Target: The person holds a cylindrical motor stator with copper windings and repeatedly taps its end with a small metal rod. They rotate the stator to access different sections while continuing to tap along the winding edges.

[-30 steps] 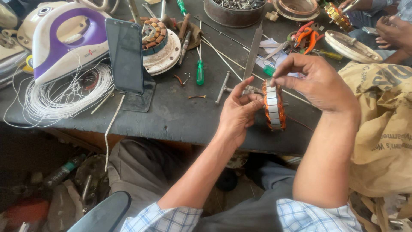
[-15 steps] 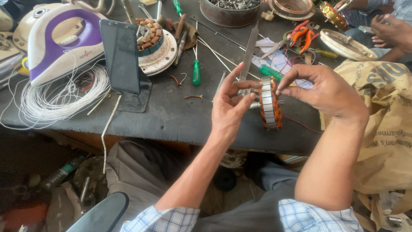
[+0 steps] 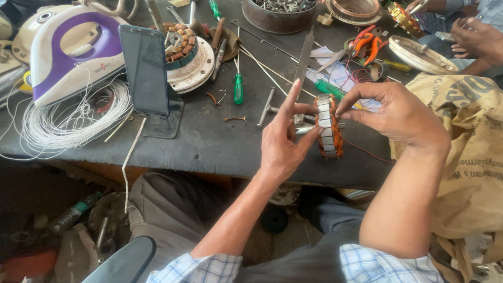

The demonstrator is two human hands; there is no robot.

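Pinching the wound stator core (image 3: pixel 329 126) from opposite sides, the left hand (image 3: pixel 283 144) (forefinger sticking straight up) and right hand (image 3: pixel 398 118) hold it upright above the bench's (image 3: pixel 209 141) front edge. Behind lie a green screwdriver (image 3: pixel 238 86) and flat file (image 3: pixel 303 60).

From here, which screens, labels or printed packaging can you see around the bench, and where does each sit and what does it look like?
Phone: propped upright on a dark stand, left of centre on the bench; tall dark rectangle, screen off.
Sack: slumped at the right edge of the bench, beside the right hand; tan cloth with dark printed lettering.
Iron: far left on the bench; white and purple body with a small printed mark on its side.
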